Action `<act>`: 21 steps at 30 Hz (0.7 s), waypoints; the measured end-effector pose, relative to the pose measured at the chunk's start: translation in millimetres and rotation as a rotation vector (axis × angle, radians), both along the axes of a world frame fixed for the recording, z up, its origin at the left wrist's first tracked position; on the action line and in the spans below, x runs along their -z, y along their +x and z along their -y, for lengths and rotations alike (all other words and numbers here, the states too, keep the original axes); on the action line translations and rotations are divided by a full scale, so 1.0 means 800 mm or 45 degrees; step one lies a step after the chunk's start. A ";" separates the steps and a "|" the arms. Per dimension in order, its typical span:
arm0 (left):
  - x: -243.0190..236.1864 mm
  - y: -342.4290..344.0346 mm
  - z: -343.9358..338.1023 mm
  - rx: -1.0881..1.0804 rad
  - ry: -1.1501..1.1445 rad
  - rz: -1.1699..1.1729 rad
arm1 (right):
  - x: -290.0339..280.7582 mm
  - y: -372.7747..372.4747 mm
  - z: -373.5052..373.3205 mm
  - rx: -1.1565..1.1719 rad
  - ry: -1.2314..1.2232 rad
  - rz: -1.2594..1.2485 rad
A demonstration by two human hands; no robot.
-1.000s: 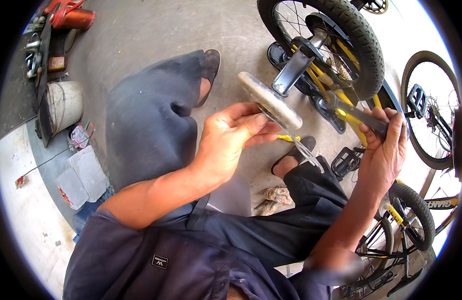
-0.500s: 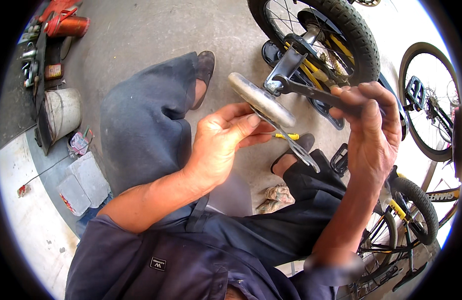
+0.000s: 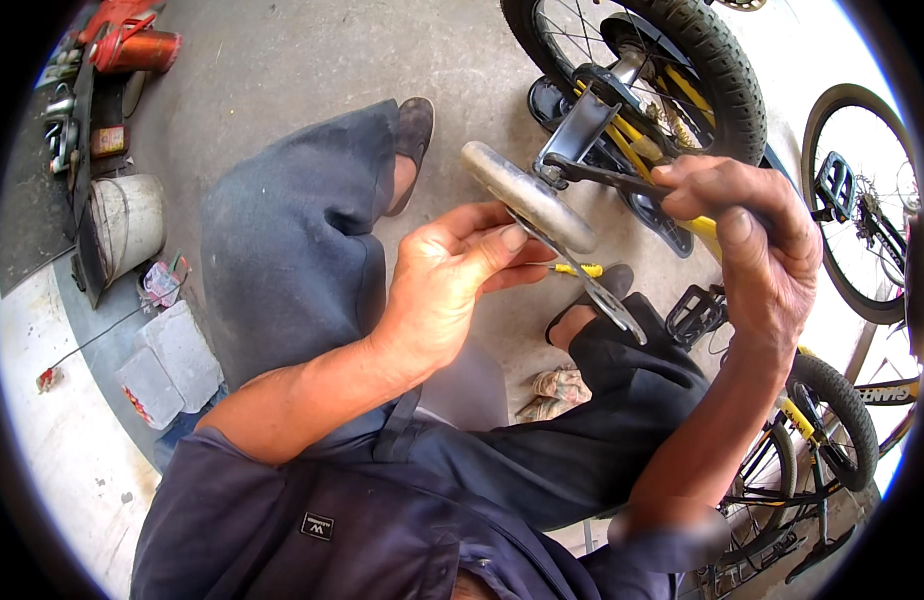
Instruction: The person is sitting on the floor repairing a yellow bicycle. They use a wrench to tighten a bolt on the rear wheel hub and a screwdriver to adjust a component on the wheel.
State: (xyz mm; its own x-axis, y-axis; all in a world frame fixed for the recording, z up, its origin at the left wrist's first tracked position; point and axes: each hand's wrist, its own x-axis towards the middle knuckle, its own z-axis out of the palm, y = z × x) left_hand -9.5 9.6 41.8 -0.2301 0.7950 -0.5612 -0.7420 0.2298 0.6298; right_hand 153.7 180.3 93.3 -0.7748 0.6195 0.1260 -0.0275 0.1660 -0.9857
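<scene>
Compared with one second ago, the dark wrench (image 3: 604, 178) has shifted left and down, from well off the bracket to its lower end; since the half-second frame its head has turned nearly edge-on. At centre frame, the small pale wheel (image 3: 527, 195) is tilted at the lower end of the metal bracket (image 3: 589, 122), with the wrench head just right of it. Whether the head is seated on the fastener cannot be told.

Right hand (image 3: 767, 220): grip closed round the wrench handle, wrist rolled over further than before. Left hand (image 3: 437, 280): grip pinching a flat silver tool (image 3: 612, 305) between thumb and fingers, against the wheel's near side; position little changed.

Outward, upper right: a bicycle wheel with knobbly tyre (image 3: 727, 85) and yellow frame parts. Below centre, a yellow-handled tool (image 3: 582, 270) lies on the floor (image 3: 282, 60). At left, a whitish bucket (image 3: 130, 225); upper left, a red canister (image 3: 147, 52).
</scene>
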 end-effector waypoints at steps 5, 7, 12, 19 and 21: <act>0.000 0.001 0.000 -0.019 -0.005 0.007 | -0.016 -0.017 -0.001 -0.048 -0.066 0.089; 0.001 0.001 0.000 -0.023 -0.014 0.018 | -0.024 -0.025 0.003 -0.041 -0.031 0.110; 0.000 0.000 0.000 -0.021 -0.019 0.045 | -0.029 -0.028 0.010 -0.030 0.074 0.141; 0.000 0.001 0.001 -0.016 -0.021 0.025 | -0.007 0.000 0.000 -0.034 -0.014 0.073; -0.001 0.001 -0.001 -0.016 -0.016 0.026 | 0.001 -0.001 -0.006 -0.081 0.000 0.013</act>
State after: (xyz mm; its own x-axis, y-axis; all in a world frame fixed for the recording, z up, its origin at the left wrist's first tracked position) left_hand -8.4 10.0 43.0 -0.2280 0.7851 -0.5759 -0.7577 0.2284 0.6114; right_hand 153.0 185.4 92.5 -0.8140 0.5689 0.1174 -0.0276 0.1639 -0.9861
